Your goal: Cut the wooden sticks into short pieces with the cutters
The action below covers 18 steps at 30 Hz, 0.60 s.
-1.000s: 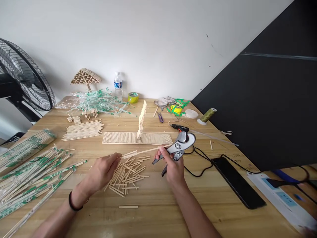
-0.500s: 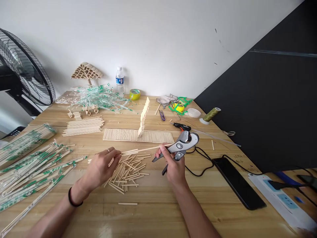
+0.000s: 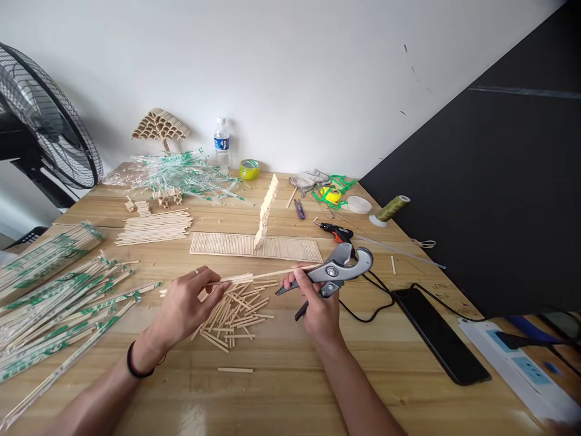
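My left hand [image 3: 188, 303] pinches thin wooden sticks [image 3: 240, 278] at their left part, above a loose pile of short cut sticks [image 3: 233, 315]. My right hand [image 3: 318, 306] is closed around the handles of a grey cutter [image 3: 333, 272], its curved jaws pointing up and right. One long stick reaches from the left hand's sticks to the right thumb and fingers, which also hold it. Behind the hands lies a flat panel of sticks [image 3: 222, 244], with a rough pale upright piece [image 3: 266, 212] standing on it. A single short stick [image 3: 235, 370] lies nearer me.
Wrapped stick bundles [image 3: 54, 257] and a fan [image 3: 49, 121] are at left. Loose long sticks [image 3: 154, 227], plastic wrappers [image 3: 181, 172] and a bottle [image 3: 222, 145] lie behind. A glue gun [image 3: 336, 231], phone [image 3: 440, 336] and power strip [image 3: 517, 363] are right.
The cutter has shifted slightly right and its jaws have tilted a little. My left fingers have changed their grip on the sticks. The whole view has moved slightly.
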Each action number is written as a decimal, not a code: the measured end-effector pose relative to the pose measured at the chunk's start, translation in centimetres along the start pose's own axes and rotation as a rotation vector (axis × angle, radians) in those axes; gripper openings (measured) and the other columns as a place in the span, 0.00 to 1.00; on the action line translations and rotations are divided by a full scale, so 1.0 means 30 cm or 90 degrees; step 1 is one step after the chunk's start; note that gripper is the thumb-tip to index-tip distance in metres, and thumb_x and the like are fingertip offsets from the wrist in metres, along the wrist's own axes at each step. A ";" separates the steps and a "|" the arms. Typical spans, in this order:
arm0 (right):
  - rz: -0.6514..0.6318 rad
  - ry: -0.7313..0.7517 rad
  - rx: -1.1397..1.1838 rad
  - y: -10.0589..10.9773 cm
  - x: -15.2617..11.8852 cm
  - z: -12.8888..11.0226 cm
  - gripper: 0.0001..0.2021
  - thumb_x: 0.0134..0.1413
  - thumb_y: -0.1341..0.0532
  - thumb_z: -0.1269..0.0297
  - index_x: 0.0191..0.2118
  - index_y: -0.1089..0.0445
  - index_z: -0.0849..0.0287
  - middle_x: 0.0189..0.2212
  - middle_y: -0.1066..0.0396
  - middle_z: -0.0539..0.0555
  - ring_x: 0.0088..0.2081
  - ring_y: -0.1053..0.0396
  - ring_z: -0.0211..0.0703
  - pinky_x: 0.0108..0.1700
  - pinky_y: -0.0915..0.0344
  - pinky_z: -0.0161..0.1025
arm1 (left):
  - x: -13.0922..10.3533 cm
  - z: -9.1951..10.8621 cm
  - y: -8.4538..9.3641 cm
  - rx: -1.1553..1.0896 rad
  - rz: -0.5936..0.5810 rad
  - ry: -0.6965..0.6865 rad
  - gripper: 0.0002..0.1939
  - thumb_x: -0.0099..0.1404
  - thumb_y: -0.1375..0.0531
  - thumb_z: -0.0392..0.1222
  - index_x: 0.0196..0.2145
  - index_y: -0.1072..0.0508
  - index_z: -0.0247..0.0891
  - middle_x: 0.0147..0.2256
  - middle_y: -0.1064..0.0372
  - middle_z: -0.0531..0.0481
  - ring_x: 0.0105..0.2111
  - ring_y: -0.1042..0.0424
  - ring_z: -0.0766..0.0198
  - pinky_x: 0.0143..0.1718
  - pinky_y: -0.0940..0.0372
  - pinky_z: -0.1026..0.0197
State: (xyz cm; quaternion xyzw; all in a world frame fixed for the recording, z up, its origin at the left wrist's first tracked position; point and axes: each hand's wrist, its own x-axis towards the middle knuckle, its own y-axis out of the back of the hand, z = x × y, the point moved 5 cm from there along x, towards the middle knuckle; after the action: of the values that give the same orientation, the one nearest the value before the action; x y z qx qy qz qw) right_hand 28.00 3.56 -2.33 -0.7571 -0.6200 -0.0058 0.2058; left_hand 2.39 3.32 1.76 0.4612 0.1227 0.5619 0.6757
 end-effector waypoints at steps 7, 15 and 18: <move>-0.023 0.028 -0.003 -0.016 -0.016 -0.015 0.05 0.66 0.34 0.60 0.41 0.27 0.55 0.28 0.27 0.48 0.31 0.27 0.43 0.40 0.28 0.46 | -0.005 0.000 0.009 0.010 0.041 0.011 0.18 0.74 0.39 0.51 0.29 0.30 0.39 0.24 0.34 0.56 0.22 0.38 0.68 0.26 0.45 0.64; -0.096 0.053 -0.153 -0.050 -0.037 -0.045 0.08 0.69 0.38 0.60 0.37 0.27 0.56 0.31 0.26 0.51 0.37 0.25 0.46 0.46 0.29 0.46 | -0.005 -0.011 0.018 0.020 0.094 0.058 0.23 0.69 0.37 0.54 0.23 0.38 0.40 0.19 0.46 0.59 0.20 0.45 0.69 0.23 0.49 0.64; -0.110 0.104 -0.281 -0.053 -0.042 -0.057 0.05 0.67 0.39 0.65 0.43 0.25 0.55 0.35 0.25 0.52 0.39 0.25 0.46 0.46 0.31 0.44 | -0.003 -0.012 0.032 0.006 0.113 0.088 0.24 0.67 0.37 0.54 0.22 0.43 0.41 0.19 0.50 0.60 0.19 0.48 0.70 0.22 0.51 0.65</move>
State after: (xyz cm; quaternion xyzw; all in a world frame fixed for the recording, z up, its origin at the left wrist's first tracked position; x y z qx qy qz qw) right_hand 26.63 2.07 -0.60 -0.7251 -0.6473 -0.2198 0.0834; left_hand 1.49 3.36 2.25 0.4334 0.1304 0.6496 0.6109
